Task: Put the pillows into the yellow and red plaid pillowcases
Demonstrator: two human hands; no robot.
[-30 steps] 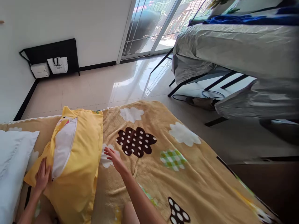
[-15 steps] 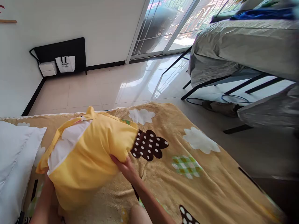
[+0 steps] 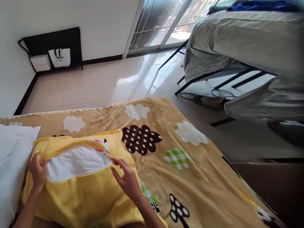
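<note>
Yellow fabric pillowcase (image 3: 90, 196), white inner pillow (image 3: 76, 161) showing through its slit, lies at near-left edge of tan cloud-patterned fleece blanket (image 3: 201, 177), slit running left-right; left hand (image 3: 38, 172) pinches its left end, right hand (image 3: 127, 179) rests open-fingered at its right end.

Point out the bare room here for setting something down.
Free: the blanket right of the yellow pillow, out to its edge; the blanket strip beyond the pillow; the tiled floor past that. Crowded: the near left, where the left hand, right hand and white pillow close round the yellow pillow.
</note>
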